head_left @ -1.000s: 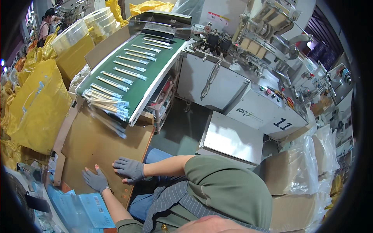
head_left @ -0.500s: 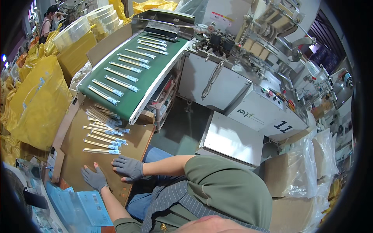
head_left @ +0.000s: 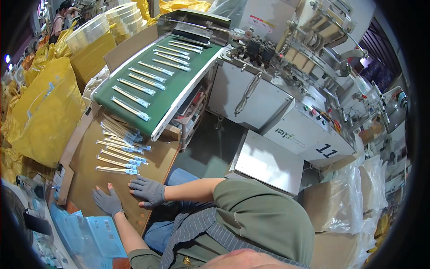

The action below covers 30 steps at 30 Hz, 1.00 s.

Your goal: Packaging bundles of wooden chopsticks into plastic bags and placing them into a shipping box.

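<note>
My left hand (head_left: 107,201), in a grey glove with bare fingertips, rests flat on the brown tabletop (head_left: 85,186) with its fingers spread. Beside it lies my right hand (head_left: 148,191), gloved the same way, also flat with fingers apart. Neither holds anything. Just beyond my hands is a loose, overlapping pile of wrapped chopsticks (head_left: 117,160), clear sleeves with blue printed ends. More wrapped chopsticks (head_left: 131,109) lie slanted in a row along the green conveyor belt (head_left: 172,96), whose near end stands above the pile.
Blue printed packets (head_left: 103,233) lie left of my left forearm. A large yellow sack (head_left: 45,112) and clear tape-like rolls (head_left: 89,33) stand at left. The white packing machine (head_left: 286,130) is at right, near plastic-covered cartons (head_left: 331,197). A person (head_left: 59,20) is far back left.
The wrapped chopsticks on the belt have travelled toward its near end, and the lowest ones have left the belt. My hands stay almost still. The whole view has shifted slightly.
</note>
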{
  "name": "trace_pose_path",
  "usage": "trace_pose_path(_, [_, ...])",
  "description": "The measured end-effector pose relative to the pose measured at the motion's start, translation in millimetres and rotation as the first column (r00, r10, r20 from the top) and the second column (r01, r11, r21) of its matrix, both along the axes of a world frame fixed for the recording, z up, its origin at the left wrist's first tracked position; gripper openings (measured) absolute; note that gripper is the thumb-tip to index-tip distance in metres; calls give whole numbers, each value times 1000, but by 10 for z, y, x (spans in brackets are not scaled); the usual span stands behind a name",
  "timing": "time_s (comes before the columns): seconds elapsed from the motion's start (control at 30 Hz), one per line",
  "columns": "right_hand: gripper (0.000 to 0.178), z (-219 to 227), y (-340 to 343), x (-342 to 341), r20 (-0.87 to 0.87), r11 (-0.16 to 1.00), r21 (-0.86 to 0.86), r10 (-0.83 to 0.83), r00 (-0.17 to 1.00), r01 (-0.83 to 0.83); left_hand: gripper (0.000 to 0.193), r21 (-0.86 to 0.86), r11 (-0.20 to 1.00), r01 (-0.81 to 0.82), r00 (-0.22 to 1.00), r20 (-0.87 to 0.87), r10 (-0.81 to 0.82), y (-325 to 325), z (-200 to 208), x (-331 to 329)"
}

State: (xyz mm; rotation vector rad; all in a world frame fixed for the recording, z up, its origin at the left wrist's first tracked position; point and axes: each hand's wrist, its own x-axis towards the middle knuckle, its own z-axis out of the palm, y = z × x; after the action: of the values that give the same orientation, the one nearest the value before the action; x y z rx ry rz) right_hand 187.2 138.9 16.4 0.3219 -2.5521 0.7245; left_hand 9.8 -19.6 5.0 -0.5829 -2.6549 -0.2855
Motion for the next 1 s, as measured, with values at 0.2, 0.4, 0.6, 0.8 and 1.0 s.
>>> trace_pose_path(0.2, [63, -3, 0, 9, 7, 1000, -8, 0, 1000, 0, 66, -16, 1000, -12, 1000, 16, 12, 16, 13, 13])
trace_pose_path(0.4, [63, 29, 10, 35, 10, 1000, -15, 1, 1000, -1, 66, -7, 1000, -12, 999, 31, 12, 15, 33, 40])
trace_pose_path(0.6, [63, 34, 15, 50, -41, 999, -43, -22, 999, 20, 67, -13, 1000, -24, 998, 58, 25, 52, 91, 77])
trace_pose_path(0.8, [62, 28, 0, 36, -31, 999, -53, -7, 999, 6, 68, -12, 999, -43, 996, 76, 44, 23, 124, 104])
trace_pose_path(1.0, [62, 66, 21, 15, 20, 999, -43, -16, 1000, 17, 68, 27, 999, -20, 1000, 21, 19, 69, 57, 42])
